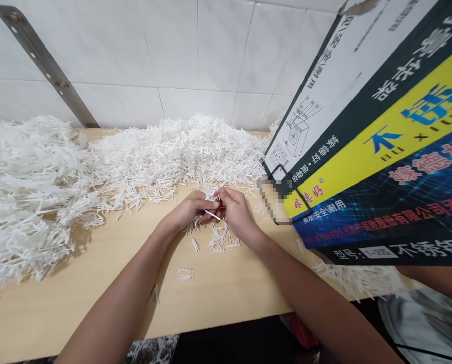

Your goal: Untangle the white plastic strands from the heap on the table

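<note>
Forearms over table; fingers pinching white sticks.

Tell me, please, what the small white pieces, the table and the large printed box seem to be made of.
Small white pieces: probably plastic, fairly matt; thin, stiff-looking, evenly white.
Table: wood or laminate, smooth; pale tan, soft sheen.
Large printed box: likely cardboard, smooth printed finish; flat panels, straight edges.
</note>
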Motion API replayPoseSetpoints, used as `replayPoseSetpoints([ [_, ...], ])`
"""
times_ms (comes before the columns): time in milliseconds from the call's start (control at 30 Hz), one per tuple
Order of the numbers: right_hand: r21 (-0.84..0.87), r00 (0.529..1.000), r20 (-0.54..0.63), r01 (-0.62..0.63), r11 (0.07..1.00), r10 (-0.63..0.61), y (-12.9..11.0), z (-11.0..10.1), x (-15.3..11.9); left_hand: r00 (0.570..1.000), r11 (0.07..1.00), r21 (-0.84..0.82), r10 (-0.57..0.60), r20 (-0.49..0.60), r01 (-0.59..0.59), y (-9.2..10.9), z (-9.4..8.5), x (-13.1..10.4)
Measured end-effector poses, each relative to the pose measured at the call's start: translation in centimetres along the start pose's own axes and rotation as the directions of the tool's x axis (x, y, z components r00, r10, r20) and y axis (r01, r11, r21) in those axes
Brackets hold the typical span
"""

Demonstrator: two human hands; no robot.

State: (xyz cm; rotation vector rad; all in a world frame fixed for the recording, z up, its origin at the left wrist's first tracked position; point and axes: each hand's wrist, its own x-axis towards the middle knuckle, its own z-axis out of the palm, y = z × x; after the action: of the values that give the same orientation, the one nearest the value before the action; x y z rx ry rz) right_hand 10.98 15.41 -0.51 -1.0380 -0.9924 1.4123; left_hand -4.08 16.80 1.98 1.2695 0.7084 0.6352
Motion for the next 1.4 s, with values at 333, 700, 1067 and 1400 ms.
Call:
replayPoseSetpoints([
  [333, -0.167, 0.996, 0.04, 0.086, 0.982, -0.08, -1.4, 0.2, -1.7, 0.982, 0.997, 0.035, 0.068, -0.173, -0.063, 0.0, 1.7, 0.0],
  [700, -0.153, 1.0, 0.029, 0.016, 0.988, -0.012, -1.2, -1.0, 0.0, 0.986, 0.977, 0.214, 0.05, -0.161, -0.015, -0.1, 1.2, 0.1],
  [1067, -0.021, 0.996, -0.037, 0.082, 0.996, -0.083, -1.8, -1.4, 0.0, 0.992, 0.972, 0.235, 0.001, -0.124, 0.029, 0.6, 1.0, -0.6],
  [1400, -0.148, 0.988, 0.146, 0.065, 0.987, -0.043, -1.8, -1.3, -0.4, 0.99, 0.982, 0.19, 0.03, -0.136, -0.004, 0.2, 1.2, -0.3],
])
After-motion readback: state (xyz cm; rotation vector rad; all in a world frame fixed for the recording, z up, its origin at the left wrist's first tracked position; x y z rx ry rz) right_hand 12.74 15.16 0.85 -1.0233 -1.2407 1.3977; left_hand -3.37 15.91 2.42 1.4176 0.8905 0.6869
